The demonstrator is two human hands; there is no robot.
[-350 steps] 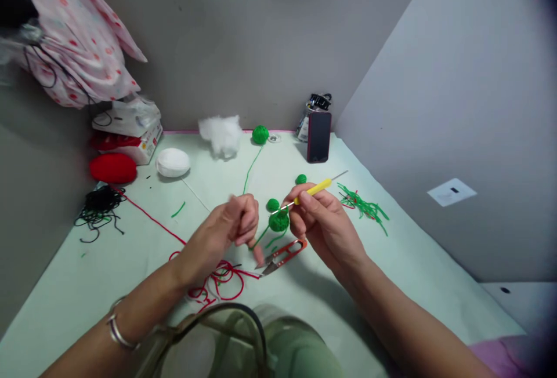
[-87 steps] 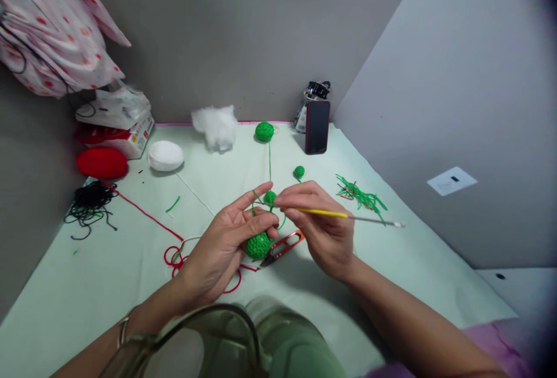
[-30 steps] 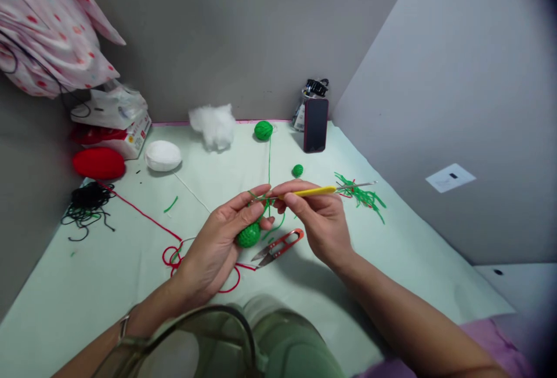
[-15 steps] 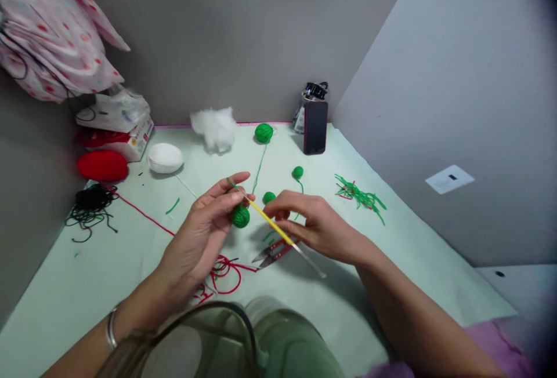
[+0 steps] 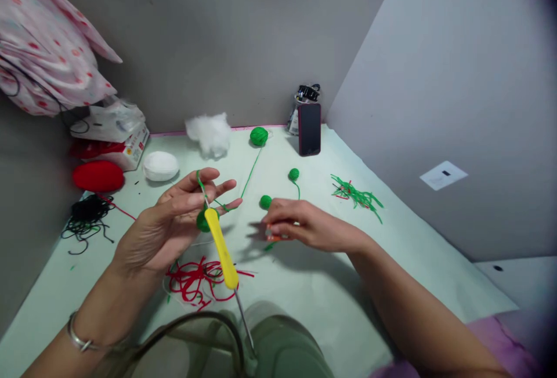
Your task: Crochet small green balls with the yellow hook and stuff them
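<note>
My left hand [image 5: 159, 221] is closed on a small green crocheted ball [image 5: 202, 221], and green yarn loops over its fingers. A crochet hook [image 5: 221, 250] with a yellow grip hangs from the work, its bare metal end pointing down toward me. My right hand [image 5: 311, 224] has its fingers wrapped round red-handled thread snips [image 5: 277, 238]; the fingers cover much of the handles and the blades look blurred. Just beyond it sits another small green ball [image 5: 265, 202]. A further one with a yarn tail [image 5: 294, 174] lies behind that.
Yarn scraps lie in a red tangle [image 5: 195, 279], a green pile [image 5: 357, 193] and a black heap [image 5: 89, 213]. Behind are red yarn [image 5: 98, 176], white yarn [image 5: 161, 166], stuffing [image 5: 209, 136], a green yarn ball [image 5: 259, 136] and a phone [image 5: 310, 130] leaning on a holder.
My right hand has let go of the crochet hook and picked up the snips from the table. My left hand has moved left with the green ball, and the hook now hangs steeper.
</note>
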